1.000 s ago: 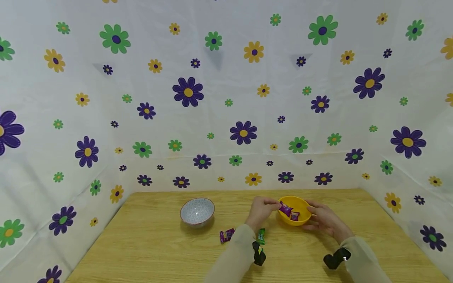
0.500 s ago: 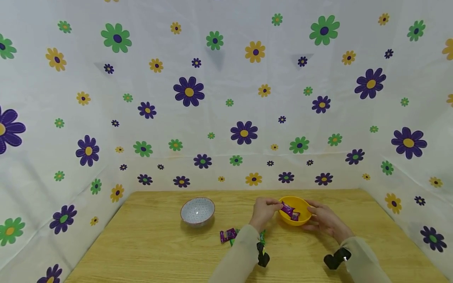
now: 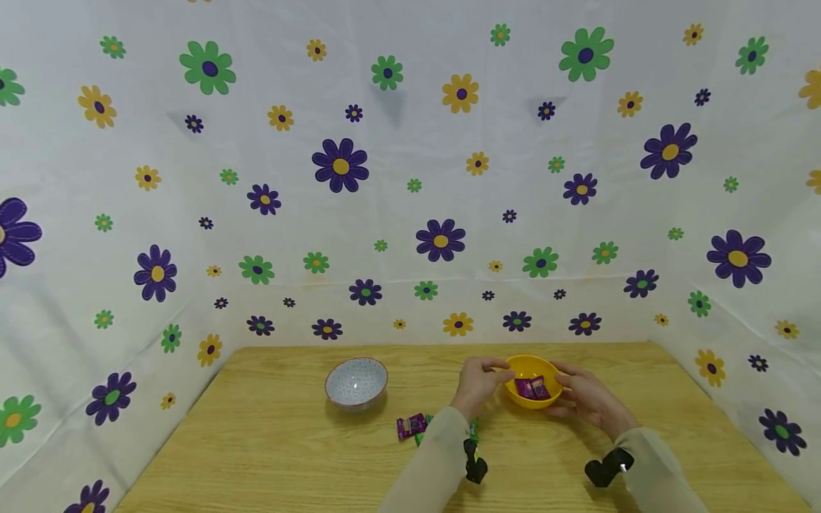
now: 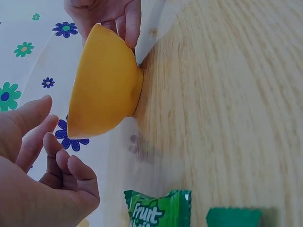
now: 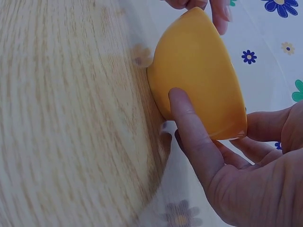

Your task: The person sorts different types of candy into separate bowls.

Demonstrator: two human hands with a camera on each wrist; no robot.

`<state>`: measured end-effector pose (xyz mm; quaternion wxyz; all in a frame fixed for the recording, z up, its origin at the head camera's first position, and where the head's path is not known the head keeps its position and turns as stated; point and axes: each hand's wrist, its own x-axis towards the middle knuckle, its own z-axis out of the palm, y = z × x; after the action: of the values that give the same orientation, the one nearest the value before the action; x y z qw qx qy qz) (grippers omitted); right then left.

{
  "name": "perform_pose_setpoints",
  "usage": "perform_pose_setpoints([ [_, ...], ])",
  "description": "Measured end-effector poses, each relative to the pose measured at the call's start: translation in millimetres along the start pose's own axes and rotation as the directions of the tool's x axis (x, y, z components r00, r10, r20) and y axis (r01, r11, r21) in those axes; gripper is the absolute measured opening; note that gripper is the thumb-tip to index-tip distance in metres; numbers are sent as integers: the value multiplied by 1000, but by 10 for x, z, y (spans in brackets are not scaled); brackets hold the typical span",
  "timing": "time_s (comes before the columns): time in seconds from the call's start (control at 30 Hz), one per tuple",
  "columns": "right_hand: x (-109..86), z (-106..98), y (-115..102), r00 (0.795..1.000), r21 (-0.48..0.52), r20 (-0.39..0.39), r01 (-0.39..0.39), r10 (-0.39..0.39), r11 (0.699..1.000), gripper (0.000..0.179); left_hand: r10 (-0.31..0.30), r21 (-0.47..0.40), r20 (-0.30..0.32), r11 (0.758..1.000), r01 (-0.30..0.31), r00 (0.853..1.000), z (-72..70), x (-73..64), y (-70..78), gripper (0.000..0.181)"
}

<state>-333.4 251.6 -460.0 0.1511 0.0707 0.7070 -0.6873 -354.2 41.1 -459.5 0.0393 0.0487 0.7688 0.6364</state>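
Observation:
A yellow bowl (image 3: 528,403) stands on the table with two purple-wrapped candies (image 3: 532,388) lying inside. My right hand (image 3: 593,400) holds the bowl's right side, one finger along the outer wall and the thumb at the rim, as the right wrist view shows. Just off the opposite rim is my left hand (image 3: 477,385), its fingers loosely bent and holding nothing. In the left wrist view a gap separates those fingers from the bowl. Below the left hand lie green-wrapped candies (image 4: 158,210), partly covered by the forearm in the head view, beside another purple-wrapped candy (image 3: 410,426).
A patterned grey-white bowl (image 3: 356,385) with a reddish rim stands to the left on the wooden table (image 3: 269,442). Behind and at both sides hangs a white sheet (image 3: 385,214) printed with flowers.
The purple-wrapped candy that my left fingers pinched at the rim has been let go and now lies in the yellow bowl. My right hand has kept its place.

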Motion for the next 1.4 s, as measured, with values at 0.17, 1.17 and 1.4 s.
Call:
perform_pose_setpoints([
  [0.17,-6,-2,9,1000,-11,-4,-4,4,1000,52,-14,-10,16,1000,14,1000,-60,-29,24,22],
  [1.17,-29,22,18,1000,-21,5,7,-7,1000,53,65,71,116,995,-74,991,-1176,-606,-236,56],
  [1.4,-53,22,-9,1000,-27,11,5,-5,1000,54,37,91,63,995,-43,997,-1440,-738,-307,47],
])
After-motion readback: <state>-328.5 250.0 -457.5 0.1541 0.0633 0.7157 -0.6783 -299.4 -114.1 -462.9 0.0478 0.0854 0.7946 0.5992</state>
